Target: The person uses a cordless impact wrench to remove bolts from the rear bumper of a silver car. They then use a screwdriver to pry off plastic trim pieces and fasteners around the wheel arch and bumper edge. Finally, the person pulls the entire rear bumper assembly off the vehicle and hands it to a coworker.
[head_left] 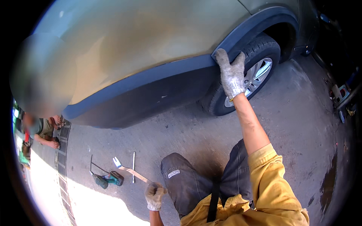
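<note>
My left hand point(154, 196), in a knitted work glove, is closed on a long flat pry tool point(132, 171) with a forked tip. My right hand point(230, 73), also gloved, reaches up to the dark plastic wheel arch trim point(256, 20) and grips its lower end, just over the tyre. Beside it is the wheel point(258, 75) with a silver rim. The olive car body point(151, 34) fills the upper view. On the concrete beside my left hand lie a thin metal bar point(134, 162) and a green cordless power tool point(113, 179).
Another person point(47, 132) crouches at the left by the car, partly blurred. A drain grate point(62, 169) runs along the left floor, next to bright sunlight. Some clutter point(341, 94) lies at the right edge. My bent knees point(181, 175) are below.
</note>
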Demonstrator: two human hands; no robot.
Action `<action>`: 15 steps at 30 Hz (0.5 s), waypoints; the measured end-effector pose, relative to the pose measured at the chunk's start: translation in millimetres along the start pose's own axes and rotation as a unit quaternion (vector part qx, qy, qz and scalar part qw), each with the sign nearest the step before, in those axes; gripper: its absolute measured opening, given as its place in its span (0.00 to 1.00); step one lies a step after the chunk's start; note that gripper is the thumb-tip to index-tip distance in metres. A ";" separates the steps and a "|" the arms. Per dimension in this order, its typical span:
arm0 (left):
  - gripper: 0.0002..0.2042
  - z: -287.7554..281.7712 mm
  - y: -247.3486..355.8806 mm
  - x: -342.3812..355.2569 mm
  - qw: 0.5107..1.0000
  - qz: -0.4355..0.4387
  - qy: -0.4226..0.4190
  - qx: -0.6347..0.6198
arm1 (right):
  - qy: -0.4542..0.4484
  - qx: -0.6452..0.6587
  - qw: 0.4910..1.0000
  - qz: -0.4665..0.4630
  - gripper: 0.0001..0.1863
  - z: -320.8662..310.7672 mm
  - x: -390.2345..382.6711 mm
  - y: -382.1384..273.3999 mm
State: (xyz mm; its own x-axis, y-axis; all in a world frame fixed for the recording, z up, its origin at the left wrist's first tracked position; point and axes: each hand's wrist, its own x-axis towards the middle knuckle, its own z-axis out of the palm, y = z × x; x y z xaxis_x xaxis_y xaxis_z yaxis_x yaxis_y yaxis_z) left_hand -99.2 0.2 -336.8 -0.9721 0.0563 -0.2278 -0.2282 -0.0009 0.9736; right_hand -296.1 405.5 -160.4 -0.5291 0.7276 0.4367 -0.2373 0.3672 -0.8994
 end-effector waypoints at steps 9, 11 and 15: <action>0.06 117.1 59.6 23.6 0.990 -0.020 -0.132 -0.051 | -0.118 0.109 0.986 -0.035 0.46 0.4 9.3 4.4; 0.06 112.7 59.0 1.9 0.987 -0.034 -0.112 -0.106 | -0.124 0.134 0.983 -0.018 0.42 -7.3 11.5 5.0; 0.08 66.1 20.5 -46.4 0.962 -0.040 0.074 -0.259 | -0.069 -0.048 0.996 0.023 0.48 -18.0 16.9 11.7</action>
State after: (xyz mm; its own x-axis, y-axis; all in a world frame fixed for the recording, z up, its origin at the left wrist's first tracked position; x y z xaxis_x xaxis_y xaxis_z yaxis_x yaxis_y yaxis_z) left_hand -55.1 63.6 -305.4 -0.9386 -0.0658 -0.3388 -0.2622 -0.5023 0.8240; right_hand -293.2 432.5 -163.1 -0.6463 0.6609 0.3815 -0.1342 0.3937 -0.9094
